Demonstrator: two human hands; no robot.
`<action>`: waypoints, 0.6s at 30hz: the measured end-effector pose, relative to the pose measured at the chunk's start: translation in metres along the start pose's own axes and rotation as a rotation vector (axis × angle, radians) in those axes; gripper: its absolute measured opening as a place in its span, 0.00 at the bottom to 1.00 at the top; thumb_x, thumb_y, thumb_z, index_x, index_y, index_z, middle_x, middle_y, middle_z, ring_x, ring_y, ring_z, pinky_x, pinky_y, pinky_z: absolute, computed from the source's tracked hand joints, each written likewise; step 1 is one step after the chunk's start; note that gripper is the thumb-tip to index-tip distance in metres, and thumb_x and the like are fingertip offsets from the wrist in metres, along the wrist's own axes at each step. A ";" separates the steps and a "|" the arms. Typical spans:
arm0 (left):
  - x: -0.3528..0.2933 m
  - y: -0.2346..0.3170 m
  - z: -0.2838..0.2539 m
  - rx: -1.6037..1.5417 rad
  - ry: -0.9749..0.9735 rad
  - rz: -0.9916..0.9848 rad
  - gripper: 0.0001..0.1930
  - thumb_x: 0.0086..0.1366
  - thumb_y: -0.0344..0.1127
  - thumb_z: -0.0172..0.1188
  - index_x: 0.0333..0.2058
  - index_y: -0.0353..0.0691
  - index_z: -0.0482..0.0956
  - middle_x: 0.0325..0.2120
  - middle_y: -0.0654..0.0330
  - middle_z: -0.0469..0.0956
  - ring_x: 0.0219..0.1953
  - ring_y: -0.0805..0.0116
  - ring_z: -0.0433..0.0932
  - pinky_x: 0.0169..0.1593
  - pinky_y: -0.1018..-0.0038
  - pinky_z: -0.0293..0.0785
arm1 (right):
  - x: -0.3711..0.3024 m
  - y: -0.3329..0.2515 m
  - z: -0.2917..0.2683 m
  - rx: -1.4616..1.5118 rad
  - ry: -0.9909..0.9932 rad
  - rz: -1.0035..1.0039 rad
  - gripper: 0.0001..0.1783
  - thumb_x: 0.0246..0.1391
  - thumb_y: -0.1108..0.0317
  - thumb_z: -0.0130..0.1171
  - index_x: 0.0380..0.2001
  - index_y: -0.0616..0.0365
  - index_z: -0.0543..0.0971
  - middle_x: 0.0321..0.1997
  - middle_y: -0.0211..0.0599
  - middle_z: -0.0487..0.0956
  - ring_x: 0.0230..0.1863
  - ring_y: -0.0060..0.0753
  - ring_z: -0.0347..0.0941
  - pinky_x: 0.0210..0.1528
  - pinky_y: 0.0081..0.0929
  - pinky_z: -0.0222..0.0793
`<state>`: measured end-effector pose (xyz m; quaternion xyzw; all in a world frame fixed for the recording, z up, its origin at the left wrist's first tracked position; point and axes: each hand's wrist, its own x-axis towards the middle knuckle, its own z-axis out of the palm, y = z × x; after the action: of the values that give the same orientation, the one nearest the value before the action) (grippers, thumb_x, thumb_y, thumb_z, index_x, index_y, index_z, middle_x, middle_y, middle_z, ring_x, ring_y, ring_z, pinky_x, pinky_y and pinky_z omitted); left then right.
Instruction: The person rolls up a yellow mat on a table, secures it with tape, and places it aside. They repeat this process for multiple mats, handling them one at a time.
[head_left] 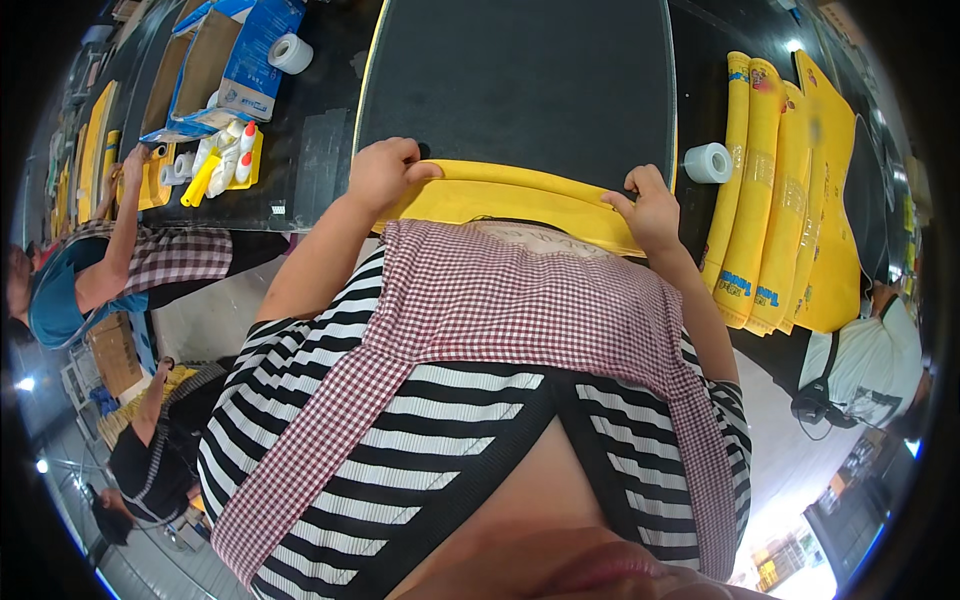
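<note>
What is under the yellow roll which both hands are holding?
Along the far edge of the roll, the black sheet shows. What lies directly under the roll is hidden, so I cannot tell.

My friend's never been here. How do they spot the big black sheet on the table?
Find the dark table in front of the checked apron. The big black sheet lies there, its near end turned up yellow, with the left hand and right hand holding that end. Its neighbours, the yellow rolls to the right, show no wide black face.
</note>
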<state>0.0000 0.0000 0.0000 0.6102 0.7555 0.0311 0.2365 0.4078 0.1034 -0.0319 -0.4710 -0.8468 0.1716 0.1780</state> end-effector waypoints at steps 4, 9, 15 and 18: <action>-0.004 -0.013 0.008 -0.002 0.170 0.220 0.16 0.67 0.43 0.68 0.48 0.42 0.79 0.42 0.57 0.80 0.37 0.54 0.81 0.42 0.68 0.79 | -0.003 0.004 0.003 -0.005 0.003 -0.077 0.23 0.50 0.52 0.74 0.28 0.56 0.72 0.33 0.36 0.70 0.30 0.42 0.69 0.33 0.35 0.69; -0.001 -0.004 -0.001 -0.017 0.122 0.104 0.19 0.63 0.53 0.68 0.39 0.44 0.77 0.37 0.58 0.75 0.39 0.54 0.79 0.42 0.64 0.76 | 0.004 -0.001 -0.004 0.053 -0.014 -0.103 0.21 0.47 0.53 0.75 0.25 0.56 0.76 0.36 0.38 0.73 0.37 0.47 0.72 0.38 0.40 0.69; 0.000 -0.002 -0.002 0.146 0.204 0.032 0.27 0.57 0.61 0.69 0.25 0.39 0.78 0.28 0.58 0.75 0.31 0.55 0.78 0.36 0.62 0.75 | 0.005 0.014 0.000 0.131 0.022 -0.151 0.24 0.45 0.54 0.77 0.22 0.58 0.72 0.31 0.38 0.71 0.32 0.47 0.69 0.35 0.39 0.67; -0.001 -0.005 -0.001 0.170 0.213 0.008 0.28 0.58 0.63 0.67 0.26 0.38 0.80 0.28 0.58 0.77 0.32 0.55 0.79 0.36 0.61 0.75 | 0.003 0.007 -0.003 0.064 0.004 -0.115 0.23 0.48 0.51 0.73 0.23 0.57 0.73 0.28 0.40 0.75 0.32 0.50 0.73 0.37 0.43 0.69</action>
<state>-0.0053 -0.0018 -0.0005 0.6241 0.7740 0.0327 0.1022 0.4133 0.1098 -0.0322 -0.4157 -0.8663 0.1872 0.2042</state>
